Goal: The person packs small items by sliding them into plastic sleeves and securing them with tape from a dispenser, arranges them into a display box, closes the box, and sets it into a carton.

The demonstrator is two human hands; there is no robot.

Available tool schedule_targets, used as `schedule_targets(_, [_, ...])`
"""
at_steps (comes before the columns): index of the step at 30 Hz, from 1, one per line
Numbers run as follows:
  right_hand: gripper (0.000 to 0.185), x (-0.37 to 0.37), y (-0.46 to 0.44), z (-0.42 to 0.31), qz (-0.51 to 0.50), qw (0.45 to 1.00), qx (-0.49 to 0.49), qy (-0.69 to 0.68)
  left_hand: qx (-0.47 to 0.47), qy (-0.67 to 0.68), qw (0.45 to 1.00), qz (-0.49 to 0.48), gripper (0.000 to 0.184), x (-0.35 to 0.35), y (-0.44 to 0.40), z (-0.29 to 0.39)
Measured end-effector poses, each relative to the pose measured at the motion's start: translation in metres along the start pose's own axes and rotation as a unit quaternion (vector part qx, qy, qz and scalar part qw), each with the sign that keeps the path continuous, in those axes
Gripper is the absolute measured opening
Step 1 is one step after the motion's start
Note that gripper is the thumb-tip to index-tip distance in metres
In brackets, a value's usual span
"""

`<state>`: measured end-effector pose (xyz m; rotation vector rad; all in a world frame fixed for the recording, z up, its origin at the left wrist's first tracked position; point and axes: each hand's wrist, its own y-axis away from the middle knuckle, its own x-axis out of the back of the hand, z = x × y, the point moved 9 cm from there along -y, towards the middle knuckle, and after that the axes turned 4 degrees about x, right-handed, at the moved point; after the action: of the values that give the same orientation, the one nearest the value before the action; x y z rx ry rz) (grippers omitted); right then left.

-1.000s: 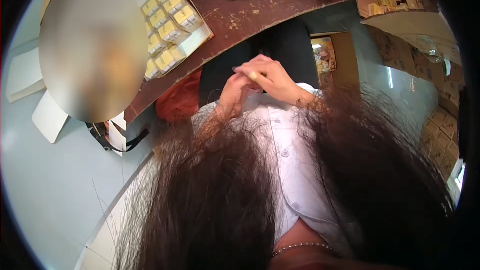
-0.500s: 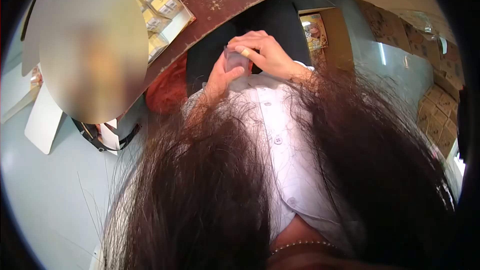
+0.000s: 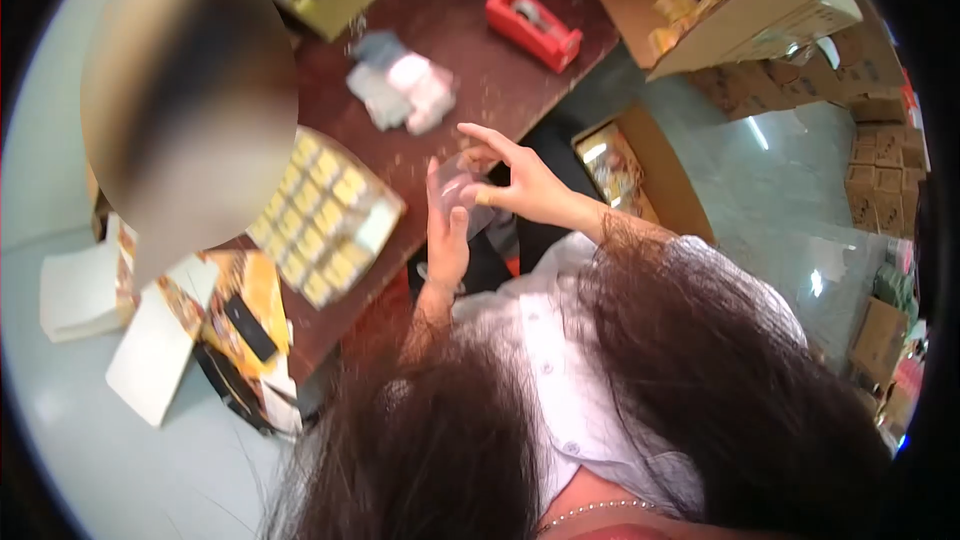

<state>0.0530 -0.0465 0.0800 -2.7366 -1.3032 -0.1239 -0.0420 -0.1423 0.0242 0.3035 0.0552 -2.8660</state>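
Clear plastic piece (image 3: pixel 459 183) near dark red table (image 3: pixel 450 5); left hand (image 3: pixel 446 240) and right hand (image 3: pixel 525 183) clamped on it, right index extended.

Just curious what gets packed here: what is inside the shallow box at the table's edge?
The shallow box holds rows of small yellow-topped packs, with a pale stretch bare at one side. What lies under the packs or behind the blur cannot be seen.

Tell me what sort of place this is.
Probably a packing workshop: small yellow-topped boxes stand in rows on the worn table, a red tape dispenser lies nearby, and brown cartons are stacked on the floor.
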Motion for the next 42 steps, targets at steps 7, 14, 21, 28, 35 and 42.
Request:
schedule_targets(7, [0.055,-0.012,-0.043,-0.078,-0.096,0.872,0.362,0.316,0.109,0.165,0.972,0.127,0.033,0.013,-0.04,0.008])
schedule_targets(14, [0.049,0.207,-0.292,0.015,0.136,0.823,0.129,0.537,0.256,0.34,0.901,0.086,0.038,0.021,-0.033,-0.047])
schedule_targets(21, [0.059,0.269,-0.412,0.135,0.033,0.811,0.061,0.581,0.303,0.348,0.881,0.108,0.03,0.023,-0.042,-0.054])
schedule_targets(28, [0.055,0.134,-0.282,0.037,-0.106,0.993,-0.039,-0.026,0.225,0.337,0.914,0.034,0.054,0.019,-0.084,-0.03])
schedule_targets(35, [0.062,0.014,-0.101,-0.01,-0.181,0.98,-0.018,0.076,0.211,0.315,0.925,-0.017,0.06,0.004,-0.079,0.012])
schedule_targets(42, [0.056,0.014,-0.056,-0.066,-0.17,0.922,0.285,0.199,0.249,0.303,0.918,-0.051,0.074,-0.02,-0.031,0.022])
